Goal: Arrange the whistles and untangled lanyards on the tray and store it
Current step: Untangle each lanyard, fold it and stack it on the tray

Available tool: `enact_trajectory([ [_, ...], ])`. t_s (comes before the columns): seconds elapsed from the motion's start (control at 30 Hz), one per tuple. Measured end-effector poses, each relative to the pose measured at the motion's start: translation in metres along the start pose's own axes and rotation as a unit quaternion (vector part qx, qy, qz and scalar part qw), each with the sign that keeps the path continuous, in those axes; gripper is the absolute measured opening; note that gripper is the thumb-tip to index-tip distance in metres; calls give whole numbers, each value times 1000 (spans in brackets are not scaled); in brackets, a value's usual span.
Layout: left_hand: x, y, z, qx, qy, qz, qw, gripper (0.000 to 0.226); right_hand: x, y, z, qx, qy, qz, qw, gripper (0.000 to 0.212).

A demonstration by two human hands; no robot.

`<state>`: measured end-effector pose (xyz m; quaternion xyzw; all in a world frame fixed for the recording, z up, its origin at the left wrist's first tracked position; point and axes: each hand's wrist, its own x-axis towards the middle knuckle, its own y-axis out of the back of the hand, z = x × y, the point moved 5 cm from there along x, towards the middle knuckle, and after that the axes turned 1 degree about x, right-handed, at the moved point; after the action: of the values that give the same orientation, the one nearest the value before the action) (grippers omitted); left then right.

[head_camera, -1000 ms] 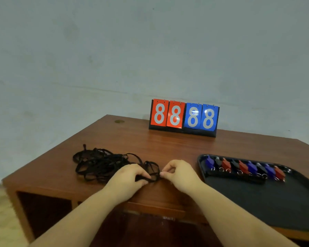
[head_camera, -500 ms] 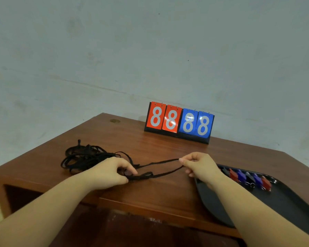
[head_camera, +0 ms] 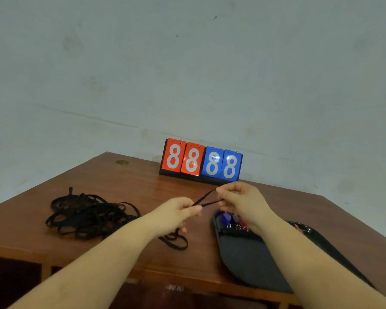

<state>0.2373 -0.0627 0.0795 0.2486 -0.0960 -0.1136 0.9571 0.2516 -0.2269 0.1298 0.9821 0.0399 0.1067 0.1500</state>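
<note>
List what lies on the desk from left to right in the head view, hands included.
Tangled lanyards → left hand → stretched lanyard pinched between both hands → right hand → black tray with the whistles. The scoreboard sits farther back, so it is left out.

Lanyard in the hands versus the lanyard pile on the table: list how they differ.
The held lanyard is one strand pulled taut between the left hand and right hand; the pile is many loops, tangled. The held one is partly lifted; the pile lies on the table. Both are black.
</note>
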Motion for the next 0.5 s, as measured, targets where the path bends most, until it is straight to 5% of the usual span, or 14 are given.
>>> enact_trajectory([
  [0.2,-6,12,-24,-13,25,-12,1000,30,-3,44,23,-9,-40,44,998,6],
  [0.3,-8,15,-24,-7,16,-12,1000,32,-10,35,26,-223,-13,-9,975,18],
  [0.4,-6,8,-9,-3,-12,-23,1000,32,-16,-4,14,-220,57,-76,971,39],
  [0.5,-4,6,3,-1,-35,-25,999,32,-21,-43,5,-226,79,-139,961,35],
])
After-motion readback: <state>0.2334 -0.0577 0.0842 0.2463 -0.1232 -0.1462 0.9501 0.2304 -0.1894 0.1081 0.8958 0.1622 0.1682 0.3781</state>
